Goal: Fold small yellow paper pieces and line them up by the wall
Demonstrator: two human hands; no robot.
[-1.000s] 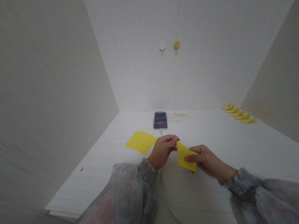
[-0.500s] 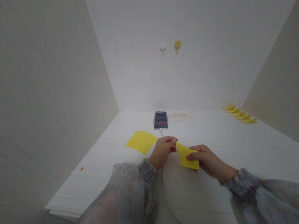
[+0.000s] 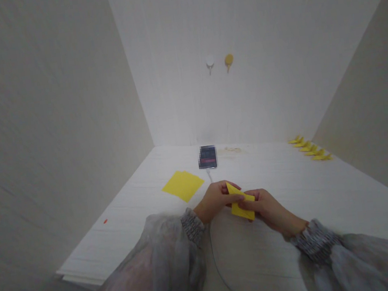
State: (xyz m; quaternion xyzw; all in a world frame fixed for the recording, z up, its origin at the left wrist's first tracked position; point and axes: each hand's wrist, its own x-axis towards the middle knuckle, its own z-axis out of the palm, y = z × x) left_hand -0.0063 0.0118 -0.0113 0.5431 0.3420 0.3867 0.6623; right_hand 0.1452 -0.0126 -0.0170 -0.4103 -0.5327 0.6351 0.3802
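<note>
A small folded piece of yellow paper (image 3: 240, 212) is held in the air above the white table, between both hands. My left hand (image 3: 218, 198) grips its left side, thumb lying across the front and fingers behind. From the right, my right hand (image 3: 268, 207) pinches the same paper with its thumb on the front face. One pointed corner of the paper sticks up between the hands. Left of my left hand, a stack of yellow paper sheets (image 3: 183, 186) lies flat on the table.
Several folded yellow paper pieces (image 3: 309, 148) stand in a row at the back right. A phone (image 3: 207, 157) lies near the back wall, its cable (image 3: 216, 262) running under my left wrist to the front edge. Two hooks (image 3: 228, 60) hang on the wall. A small orange scrap (image 3: 105, 221) lies left.
My left hand has moved slightly right and down, from the paper's upper left corner to a grip across its face. The right hand keeps its hold.
</note>
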